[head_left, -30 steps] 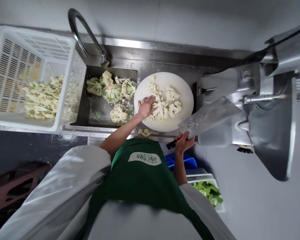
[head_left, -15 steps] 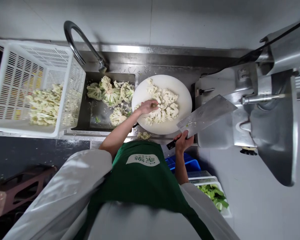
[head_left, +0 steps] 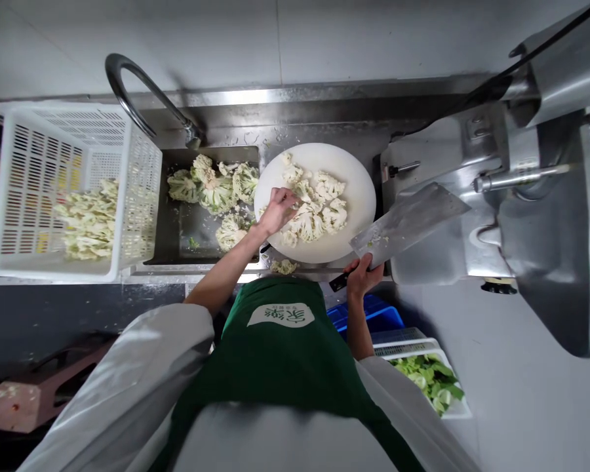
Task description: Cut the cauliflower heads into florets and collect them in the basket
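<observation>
A round white cutting board (head_left: 358, 177) carries several pieces of cut cauliflower (head_left: 328, 187). Over its left part is my left hand (head_left: 279, 211), fingers bent and close together beside the florets; whether something small is between them is hidden. My right hand (head_left: 364, 278) grips the black handle of a cleaver (head_left: 408, 223) at the board's lower right. The wide blade points up and right, away from the florets, with small white bits on it. Larger cauliflower heads (head_left: 219, 195) lie in the sink (head_left: 191, 229) left of the board.
A white basket (head_left: 142, 203) with cut cauliflower stands at the left, near a curved faucet (head_left: 152, 88). A metal slicing machine (head_left: 437, 255) is right of the board. Below are a blue crate (head_left: 386, 318) and a white basket of green leaves (head_left: 455, 410). One floret (head_left: 284, 267) lies by the counter edge.
My left hand has drawn back slightly to the left over the board. My right hand still holds the cleaver in nearly the same pose. The whole view has shifted a little.
</observation>
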Tool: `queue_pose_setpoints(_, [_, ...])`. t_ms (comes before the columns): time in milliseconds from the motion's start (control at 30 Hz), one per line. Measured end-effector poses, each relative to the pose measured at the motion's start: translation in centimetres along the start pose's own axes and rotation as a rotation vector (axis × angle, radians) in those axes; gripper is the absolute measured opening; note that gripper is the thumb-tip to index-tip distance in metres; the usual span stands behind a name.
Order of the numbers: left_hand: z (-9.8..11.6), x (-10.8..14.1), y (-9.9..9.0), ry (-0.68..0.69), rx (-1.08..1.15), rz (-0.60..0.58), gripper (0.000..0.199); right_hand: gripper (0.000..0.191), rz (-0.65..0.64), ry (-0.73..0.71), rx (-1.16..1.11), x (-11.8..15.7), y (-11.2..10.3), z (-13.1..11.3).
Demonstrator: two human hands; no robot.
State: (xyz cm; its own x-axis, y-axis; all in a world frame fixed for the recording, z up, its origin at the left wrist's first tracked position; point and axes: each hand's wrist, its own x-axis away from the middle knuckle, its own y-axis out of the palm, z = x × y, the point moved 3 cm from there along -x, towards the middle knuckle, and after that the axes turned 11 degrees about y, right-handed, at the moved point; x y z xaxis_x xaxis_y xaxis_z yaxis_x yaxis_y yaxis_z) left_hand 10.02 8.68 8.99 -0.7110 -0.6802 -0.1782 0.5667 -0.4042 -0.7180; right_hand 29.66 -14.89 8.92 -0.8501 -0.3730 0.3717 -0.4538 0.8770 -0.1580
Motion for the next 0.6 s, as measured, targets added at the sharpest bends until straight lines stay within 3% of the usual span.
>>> queue_pose_setpoints(167, [-0.2, 0.4, -1.3, 0.036, 0.013, -0.035, 0.028, 0.034, -0.002, -0.025, 0.009, 0.2, 0.1, 0.0])
queue_pose_setpoints(367, [-1.7, 2.5, -1.1, -0.25, 0.13, 0.122, 0.035, 0.039, -0.034, -0.02, 0.033, 0.8, 0.7, -0.7])
queue_pose_setpoints(467, [-1.0, 3.0, -0.7, -0.22, 0.142, 0.158, 0.035, 0.04, -0.141, -0.009, 0.044, 1.7, 2.8, -1.4])
queue_pose_setpoints(600, [0.1, 3.2, -0.8, -0.188, 0.195, 0.189, 0.029, 0.035, -0.35, 0.03, 0.107, 1.7, 7.6, -1.0])
